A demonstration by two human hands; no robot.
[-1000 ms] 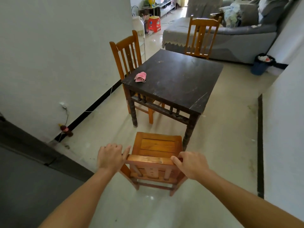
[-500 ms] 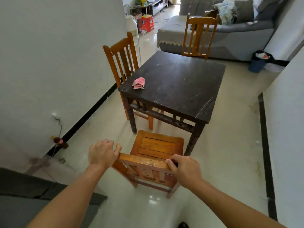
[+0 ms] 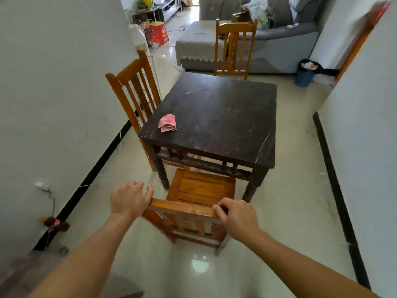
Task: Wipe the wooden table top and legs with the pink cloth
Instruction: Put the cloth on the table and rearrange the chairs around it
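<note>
Pink cloth [image 3: 167, 123] on table [image 3: 225, 117] — far beyond left hand [image 3: 129, 200], right hand [image 3: 236, 216], both gripping chair [image 3: 202, 188].

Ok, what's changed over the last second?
The chair has been pushed toward the table; its seat front now sits between the near legs. The left hand and right hand still grip its top rail. The pink cloth lies untouched on the table.
</note>
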